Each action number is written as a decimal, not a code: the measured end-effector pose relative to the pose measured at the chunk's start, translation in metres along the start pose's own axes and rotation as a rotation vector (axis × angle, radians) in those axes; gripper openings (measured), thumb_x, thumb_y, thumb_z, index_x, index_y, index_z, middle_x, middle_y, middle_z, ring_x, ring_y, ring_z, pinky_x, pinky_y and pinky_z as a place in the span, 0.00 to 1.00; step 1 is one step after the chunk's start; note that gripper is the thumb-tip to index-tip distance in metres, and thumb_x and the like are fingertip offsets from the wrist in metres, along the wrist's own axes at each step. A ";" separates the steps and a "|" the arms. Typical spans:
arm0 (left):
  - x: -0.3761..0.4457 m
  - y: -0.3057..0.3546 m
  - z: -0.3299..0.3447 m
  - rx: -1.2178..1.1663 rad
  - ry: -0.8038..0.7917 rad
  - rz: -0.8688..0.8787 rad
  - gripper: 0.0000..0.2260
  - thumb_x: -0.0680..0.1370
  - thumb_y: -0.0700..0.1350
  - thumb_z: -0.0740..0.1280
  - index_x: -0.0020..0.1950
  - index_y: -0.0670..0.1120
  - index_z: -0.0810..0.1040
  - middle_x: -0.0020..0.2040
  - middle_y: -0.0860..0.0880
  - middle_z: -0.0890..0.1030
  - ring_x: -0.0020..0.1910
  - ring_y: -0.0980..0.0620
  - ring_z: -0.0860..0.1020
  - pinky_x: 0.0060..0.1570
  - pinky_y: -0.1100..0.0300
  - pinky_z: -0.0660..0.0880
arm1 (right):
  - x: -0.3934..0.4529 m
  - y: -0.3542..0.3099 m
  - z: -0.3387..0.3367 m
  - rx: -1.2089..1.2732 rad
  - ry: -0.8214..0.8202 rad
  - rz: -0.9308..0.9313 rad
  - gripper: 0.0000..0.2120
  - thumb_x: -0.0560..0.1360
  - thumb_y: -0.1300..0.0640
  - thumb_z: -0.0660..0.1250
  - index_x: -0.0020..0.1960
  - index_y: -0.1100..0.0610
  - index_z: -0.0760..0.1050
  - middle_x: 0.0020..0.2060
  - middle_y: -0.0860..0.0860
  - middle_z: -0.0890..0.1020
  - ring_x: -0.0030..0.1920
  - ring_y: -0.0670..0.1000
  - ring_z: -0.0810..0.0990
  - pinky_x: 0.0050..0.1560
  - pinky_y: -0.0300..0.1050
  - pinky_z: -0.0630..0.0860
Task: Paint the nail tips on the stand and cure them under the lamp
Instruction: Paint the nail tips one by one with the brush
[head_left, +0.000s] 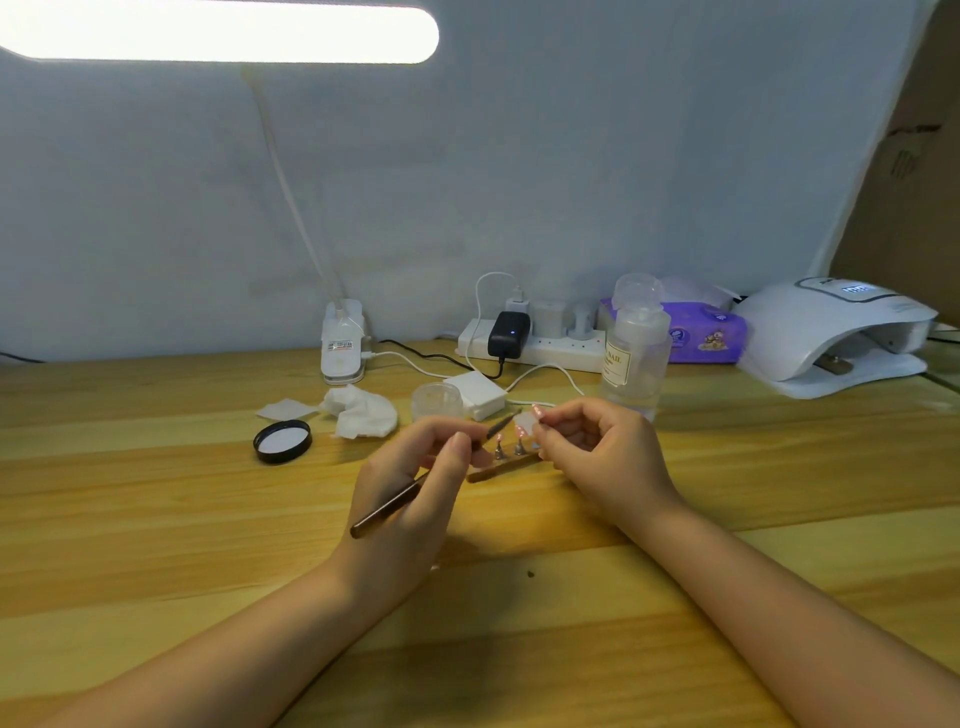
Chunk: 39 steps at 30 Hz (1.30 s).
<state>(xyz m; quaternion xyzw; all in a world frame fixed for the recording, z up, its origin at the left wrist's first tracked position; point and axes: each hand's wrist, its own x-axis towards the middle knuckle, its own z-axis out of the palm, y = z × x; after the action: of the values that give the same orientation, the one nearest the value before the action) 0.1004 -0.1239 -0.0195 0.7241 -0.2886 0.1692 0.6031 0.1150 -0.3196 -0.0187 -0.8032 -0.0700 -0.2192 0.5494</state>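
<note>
A small wooden stand (485, 473) lies on the table between my hands, with metal holders carrying pink nail tips (500, 448). My left hand (415, 483) grips a dark brown brush (400, 501), its bristle end pointing up and right toward the tips. My right hand (592, 447) pinches a small pale piece (525, 423) just above the stand; what it is I cannot tell. Part of the stand is hidden behind my fingers. The white curing lamp (831, 338) sits at the far right of the table.
Behind the stand are a clear open jar (436, 400), its black lid (282, 441), crumpled wipes (358, 410), a stack of white pads (480, 395) and a clear liquid bottle (636, 348). A power strip (545, 348), cables and a purple tissue pack (701, 338) line the wall.
</note>
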 end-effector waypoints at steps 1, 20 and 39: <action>0.001 -0.001 0.000 0.001 0.017 -0.019 0.08 0.79 0.48 0.63 0.53 0.50 0.80 0.45 0.53 0.84 0.49 0.55 0.82 0.48 0.64 0.76 | 0.000 0.000 0.000 0.005 0.004 0.001 0.07 0.72 0.60 0.72 0.42 0.48 0.79 0.36 0.48 0.84 0.39 0.45 0.83 0.43 0.39 0.81; 0.008 -0.016 -0.002 -0.092 -0.056 -0.212 0.08 0.77 0.54 0.63 0.55 0.58 0.77 0.51 0.55 0.82 0.53 0.55 0.80 0.52 0.45 0.80 | 0.008 0.012 0.001 -0.317 0.043 0.062 0.07 0.69 0.49 0.74 0.35 0.41 0.77 0.25 0.44 0.76 0.29 0.39 0.73 0.31 0.38 0.66; 0.007 -0.006 0.000 -0.054 -0.039 -0.204 0.12 0.77 0.52 0.64 0.57 0.50 0.76 0.50 0.56 0.82 0.52 0.54 0.80 0.54 0.41 0.78 | 0.011 0.013 -0.002 -0.605 -0.042 0.139 0.10 0.75 0.46 0.68 0.51 0.48 0.83 0.29 0.46 0.79 0.38 0.49 0.79 0.41 0.46 0.77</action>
<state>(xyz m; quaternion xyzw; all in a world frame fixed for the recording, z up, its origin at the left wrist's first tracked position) 0.1096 -0.1245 -0.0203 0.7363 -0.2295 0.0848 0.6309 0.1293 -0.3277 -0.0246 -0.9375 0.0422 -0.1756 0.2974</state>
